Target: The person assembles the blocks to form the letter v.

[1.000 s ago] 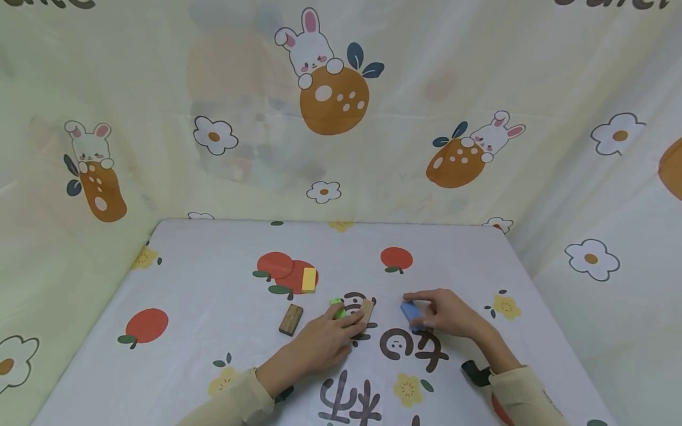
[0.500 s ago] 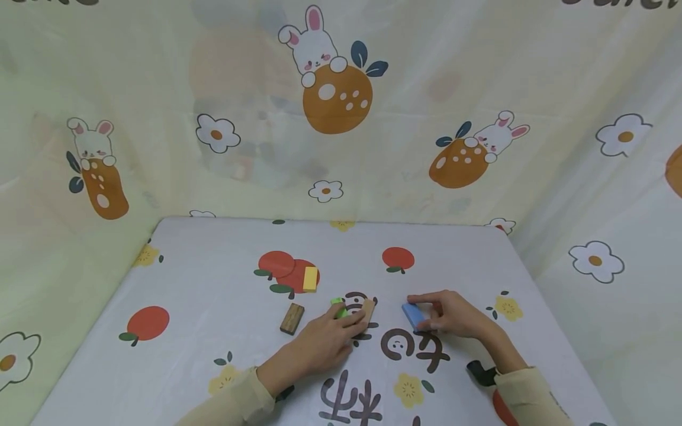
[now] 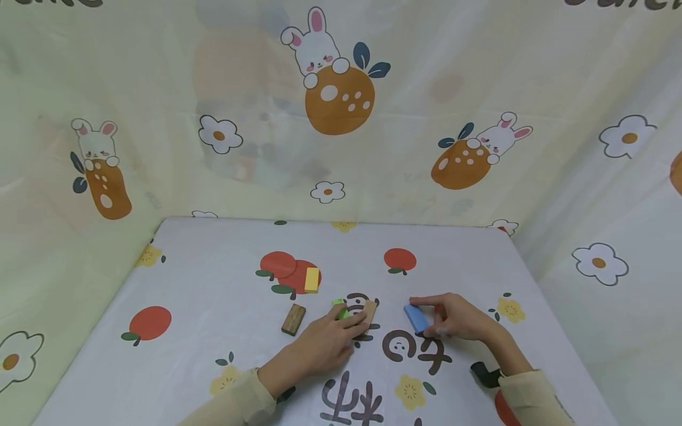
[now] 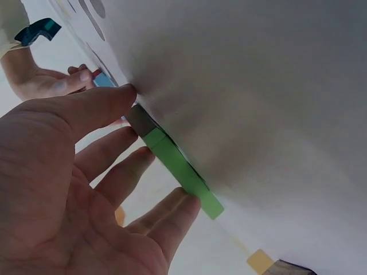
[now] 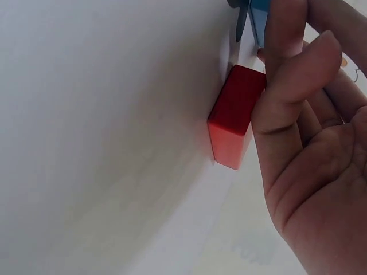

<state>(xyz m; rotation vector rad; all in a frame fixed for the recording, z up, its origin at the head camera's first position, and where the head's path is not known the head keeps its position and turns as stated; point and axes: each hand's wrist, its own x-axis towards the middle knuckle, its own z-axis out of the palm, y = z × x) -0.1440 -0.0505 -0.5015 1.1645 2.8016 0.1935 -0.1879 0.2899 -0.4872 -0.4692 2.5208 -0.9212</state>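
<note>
My left hand (image 3: 325, 340) is over a green block (image 3: 340, 309) and a light wooden block (image 3: 370, 310). In the left wrist view its fingers curve against the green block (image 4: 180, 172), and the thumb is at the light block's shaded end (image 4: 139, 119). My right hand (image 3: 455, 316) holds a blue block (image 3: 415, 319) lying on the tabletop, index fingertip at its far end and thumb at its near end. A red block (image 5: 235, 109) stands right beside the right hand's fingers in the right wrist view; from the head it is mostly hidden by that hand.
To the left of the left hand lies a dark wooden block (image 3: 293, 319). Farther back, a yellow block (image 3: 312, 280) rests on a printed apple. A printed white cloth (image 3: 213, 266) covers the table, and patterned curtains (image 3: 250, 189) rise behind it and at both sides.
My right thumb and wrist have shifted slightly right and nearer, uncovering more of the blue block, which stays about where it was. My left hand keeps its place on the two blocks.
</note>
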